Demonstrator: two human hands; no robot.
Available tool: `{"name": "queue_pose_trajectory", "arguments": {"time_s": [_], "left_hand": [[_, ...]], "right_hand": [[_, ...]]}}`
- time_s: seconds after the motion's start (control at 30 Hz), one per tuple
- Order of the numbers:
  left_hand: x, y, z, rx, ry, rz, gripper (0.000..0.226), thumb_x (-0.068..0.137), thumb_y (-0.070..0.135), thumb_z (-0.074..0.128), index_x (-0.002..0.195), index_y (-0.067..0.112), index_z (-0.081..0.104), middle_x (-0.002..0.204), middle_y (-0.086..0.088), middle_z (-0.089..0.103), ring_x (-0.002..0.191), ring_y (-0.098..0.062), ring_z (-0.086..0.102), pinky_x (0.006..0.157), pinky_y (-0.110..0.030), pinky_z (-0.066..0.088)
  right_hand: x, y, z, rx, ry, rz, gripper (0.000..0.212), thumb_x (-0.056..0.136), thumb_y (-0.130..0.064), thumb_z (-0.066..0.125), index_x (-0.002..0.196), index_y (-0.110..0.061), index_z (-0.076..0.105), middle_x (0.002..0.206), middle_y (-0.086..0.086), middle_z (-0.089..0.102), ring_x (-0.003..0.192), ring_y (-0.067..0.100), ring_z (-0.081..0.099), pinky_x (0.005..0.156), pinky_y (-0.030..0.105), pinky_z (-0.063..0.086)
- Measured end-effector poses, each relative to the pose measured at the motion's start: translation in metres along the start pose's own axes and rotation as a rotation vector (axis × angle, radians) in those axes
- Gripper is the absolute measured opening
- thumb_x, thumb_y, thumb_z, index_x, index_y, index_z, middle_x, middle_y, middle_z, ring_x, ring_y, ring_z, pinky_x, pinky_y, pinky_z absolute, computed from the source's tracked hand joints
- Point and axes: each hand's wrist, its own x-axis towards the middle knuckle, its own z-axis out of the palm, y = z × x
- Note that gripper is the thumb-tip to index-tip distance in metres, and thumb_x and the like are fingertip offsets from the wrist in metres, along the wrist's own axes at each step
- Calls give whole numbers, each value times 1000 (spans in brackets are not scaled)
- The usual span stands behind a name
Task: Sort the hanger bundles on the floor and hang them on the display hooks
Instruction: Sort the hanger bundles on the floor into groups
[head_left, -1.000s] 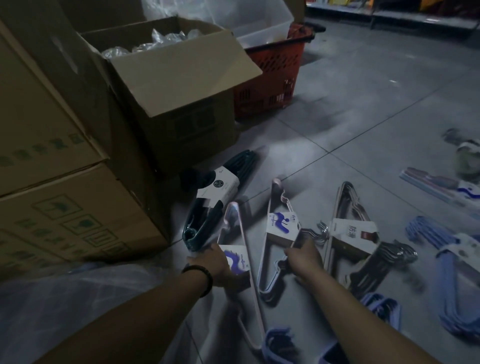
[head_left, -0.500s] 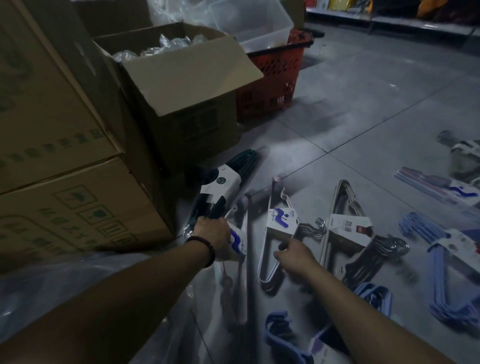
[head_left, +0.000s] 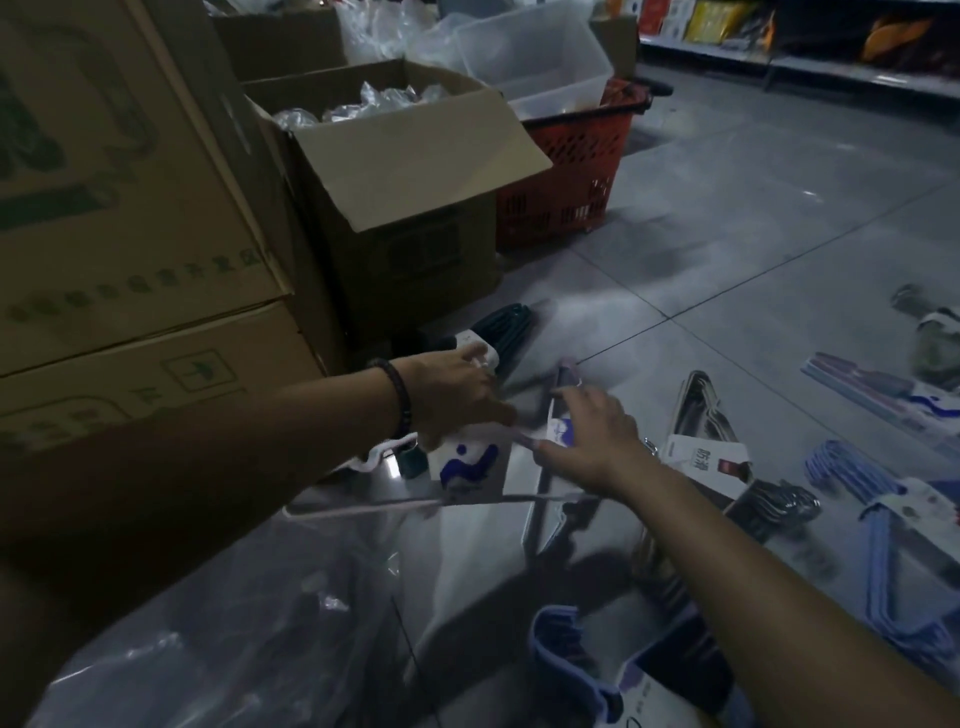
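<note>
A pink hanger bundle (head_left: 470, 465) is gripped by the left hand (head_left: 457, 397), its label just below the fingers. A second bundle (head_left: 560, 432) is touched under the right hand's (head_left: 592, 441) spread fingers.

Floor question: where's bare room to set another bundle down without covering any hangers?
Bare floor stretches between the red basket and the far shelves. A smaller patch sits between the dark green hangers and the silver hangers. Around the blue hangers it's crowded.

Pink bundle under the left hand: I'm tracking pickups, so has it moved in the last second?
Yes. The pink bundle lay flat beside the green bundle; the left hand now holds it raised and turned crosswise.
</note>
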Motion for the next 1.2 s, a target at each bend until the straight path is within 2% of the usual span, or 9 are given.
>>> {"name": "queue_pose_trajectory", "arguments": {"time_s": [0.13, 0.27, 0.4, 0.63, 0.73, 0.8, 0.87, 1.07, 1.2], "left_hand": [[9, 2, -4, 10, 194, 139, 99, 76, 26, 89, 158, 36, 33, 145, 4, 60, 143, -25, 47, 125, -65, 13], [29, 3, 1, 33, 371, 140, 98, 75, 22, 88, 158, 36, 38, 146, 1, 59, 145, -26, 44, 125, -66, 6], [27, 7, -2, -144, 405, -41, 125, 75, 11, 80, 163, 55, 4, 175, -9, -17, 158, -40, -23, 118, -71, -13], [62, 66, 18, -1447, 366, -921, 110, 71, 79, 65, 157, 22, 27, 156, -10, 33, 138, -36, 41, 110, -55, 44], [86, 85, 26, -2198, 155, -719, 79, 89, 64, 69, 147, 14, 48, 142, -10, 55, 127, -33, 59, 101, -49, 53], [101, 94, 27, -2253, 216, -603, 44, 99, 37, 70, 136, 17, 57, 125, -7, 67, 111, -26, 69, 91, -42, 58], [115, 100, 28, -2172, 309, -572, 57, 92, 15, 78, 142, 22, 52, 119, -4, 69, 106, -26, 71, 85, -39, 61], [140, 117, 39, -1797, 494, -684, 68, 92, 17, 78, 147, 37, 46, 123, 4, 70, 104, -16, 67, 67, -23, 59], [152, 131, 47, -1711, 516, -793, 63, 96, 20, 73, 148, 29, 40, 142, -1, 65, 122, -23, 66, 95, -38, 60]], "right_hand": [[-2, 4, 0, 51, -269, -27, 60, 98, -57, 64, 149, -28, 50, 139, 2, 62, 119, 24, 62, 95, 36, 50], [-10, 20, 9, -32, -116, -14, 23, 105, -36, 52, 125, -31, 62, 109, 7, 66, 94, 28, 64, 74, 35, 46], [-16, 37, 13, -5, 33, 189, 20, 108, -30, 49, 114, -21, 66, 105, 10, 71, 91, 33, 65, 80, 42, 54], [-13, 29, 74, 816, 242, 818, 41, 107, -46, 40, 102, -14, 64, 98, 15, 72, 81, 29, 69, 74, 44, 60], [-11, 5, 76, 1033, 266, 916, 49, 113, -41, 35, 121, -1, 63, 103, 12, 68, 89, 27, 65, 78, 35, 49], [-9, -5, 70, 1169, 241, 928, 52, 114, -39, 32, 133, 3, 57, 104, 12, 62, 89, 27, 61, 79, 34, 46], [-6, -2, 69, 1180, 208, 916, 53, 114, -41, 30, 138, 0, 53, 99, 12, 63, 84, 28, 64, 74, 34, 52], [-2, 22, 78, 853, 118, 770, 56, 115, -38, 29, 132, 3, 63, 120, 17, 69, 99, 31, 65, 70, 25, 39], [0, 31, 81, 669, 78, 735, 51, 115, -37, 33, 121, -2, 70, 120, 18, 73, 92, 28, 67, 65, 23, 36]]}}
